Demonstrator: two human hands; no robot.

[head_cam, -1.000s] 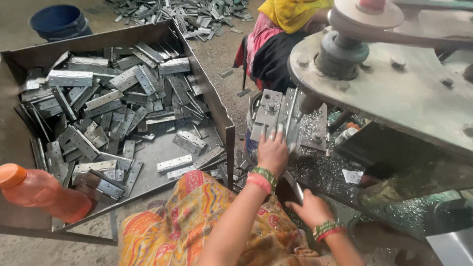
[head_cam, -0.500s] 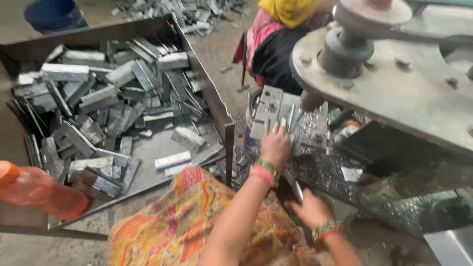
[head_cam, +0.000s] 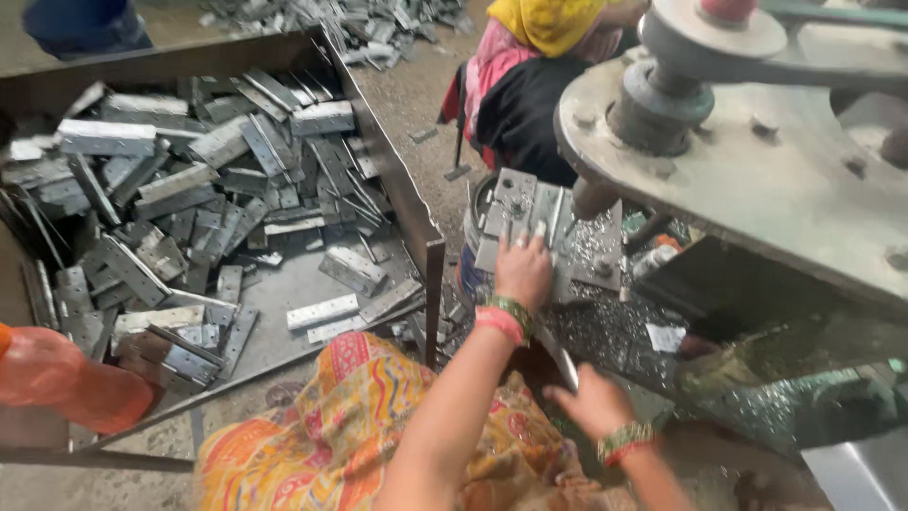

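Note:
My left hand (head_cam: 522, 272) lies on a stack of grey punched metal plates (head_cam: 518, 203) on the machine bed, fingers spread flat over the top plate. It wears red and green bangles. My right hand (head_cam: 591, 402), also bangled, is lower and nearer to me, closed around the end of a thin flat metal strip (head_cam: 558, 355) that slants up to the left. Metal shavings (head_cam: 605, 326) cover the bed around both hands.
A large metal tray (head_cam: 430, 255) on my left holds several grey hinge plates (head_cam: 189, 199). A heavy press machine (head_cam: 757, 170) overhangs on the right. Another person in a yellow headscarf (head_cam: 549, 24) crouches behind the plates. An orange bottle (head_cam: 57, 378) lies at lower left.
My left hand stays on the plate stack. My right hand has shifted slightly down and right with the strip. The view has tilted a little.

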